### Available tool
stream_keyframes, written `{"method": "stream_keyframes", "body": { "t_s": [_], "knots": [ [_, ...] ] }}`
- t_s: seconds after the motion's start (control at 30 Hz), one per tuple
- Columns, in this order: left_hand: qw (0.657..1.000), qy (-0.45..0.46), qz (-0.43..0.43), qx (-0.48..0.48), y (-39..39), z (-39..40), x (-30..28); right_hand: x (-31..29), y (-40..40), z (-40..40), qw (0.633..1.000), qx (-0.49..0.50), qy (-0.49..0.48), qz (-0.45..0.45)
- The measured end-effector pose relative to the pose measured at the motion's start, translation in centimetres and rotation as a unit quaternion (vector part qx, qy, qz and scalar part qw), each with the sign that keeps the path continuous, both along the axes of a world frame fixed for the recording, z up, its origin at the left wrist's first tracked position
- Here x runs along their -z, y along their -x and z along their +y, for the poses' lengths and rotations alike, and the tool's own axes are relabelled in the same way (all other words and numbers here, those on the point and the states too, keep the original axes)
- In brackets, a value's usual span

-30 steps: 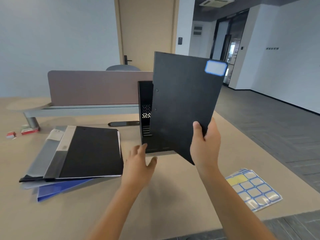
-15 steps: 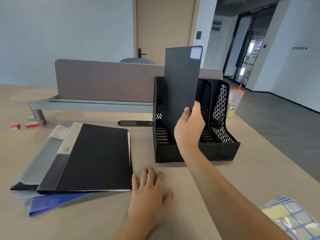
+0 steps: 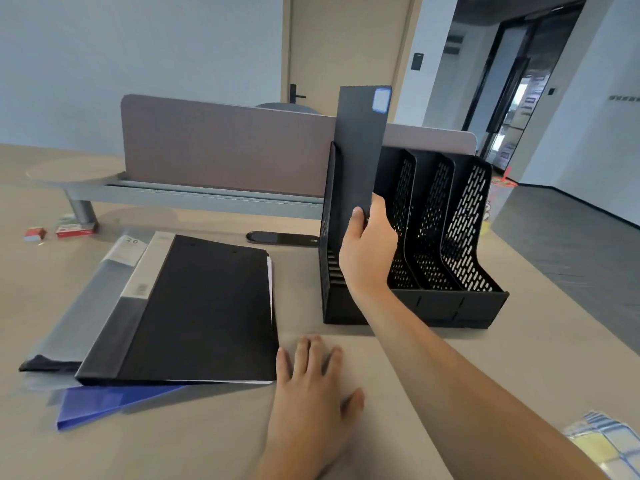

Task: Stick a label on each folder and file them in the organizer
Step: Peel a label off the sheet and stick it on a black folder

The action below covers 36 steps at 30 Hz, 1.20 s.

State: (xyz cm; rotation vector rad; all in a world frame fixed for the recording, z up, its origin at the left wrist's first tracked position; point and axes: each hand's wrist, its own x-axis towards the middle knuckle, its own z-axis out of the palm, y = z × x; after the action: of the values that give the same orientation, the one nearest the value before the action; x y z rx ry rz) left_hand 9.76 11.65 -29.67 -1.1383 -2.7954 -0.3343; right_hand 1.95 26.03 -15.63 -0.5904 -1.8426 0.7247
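A black folder (image 3: 360,147) with a blue-edged label (image 3: 381,99) at its top corner stands upright in the leftmost slot of the black mesh organizer (image 3: 450,237). My right hand (image 3: 369,247) grips its front edge. My left hand (image 3: 311,393) lies flat on the desk with spread fingers, holding nothing. A pile of folders lies at the left: a black one (image 3: 204,313) on top, a grey translucent one (image 3: 86,306) and a blue one (image 3: 104,403) beneath. The sheets of labels (image 3: 609,441) show at the lower right edge.
A grey desk divider (image 3: 225,150) runs behind the organizer. A flat black oval object (image 3: 282,238) lies by its base. Small red boxes (image 3: 74,229) sit at the far left. A cup (image 3: 498,199) stands behind the organizer's right side.
My right hand carried the labelled black folder from mid-air down into the organizer's leftmost slot. My left hand dropped from in front of the organizer onto the desk.
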Motion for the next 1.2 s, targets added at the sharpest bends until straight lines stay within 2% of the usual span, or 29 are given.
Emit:
{"method": "stream_keyframes", "body": {
  "t_s": [0.27,0.47,0.77,1.2],
  "knots": [
    [1.000,0.003,0.005,-0.006,0.1,0.2,0.3,1.0,-2.2,0.1,0.987,-0.044,-0.082,-0.132],
    [1.000,-0.014,0.013,-0.008,0.2,0.3,0.7,2.5,-3.1,-0.4,0.969,-0.049,-0.102,-0.221],
    [0.999,-0.028,0.030,-0.009,0.1,0.2,0.7,3.2,-2.9,-0.6,0.959,-0.103,-0.108,-0.242],
    [1.000,0.005,0.011,0.004,-0.2,-0.2,-0.4,3.6,-4.1,-0.8,0.957,-0.105,-0.080,-0.259]
  ]
}}
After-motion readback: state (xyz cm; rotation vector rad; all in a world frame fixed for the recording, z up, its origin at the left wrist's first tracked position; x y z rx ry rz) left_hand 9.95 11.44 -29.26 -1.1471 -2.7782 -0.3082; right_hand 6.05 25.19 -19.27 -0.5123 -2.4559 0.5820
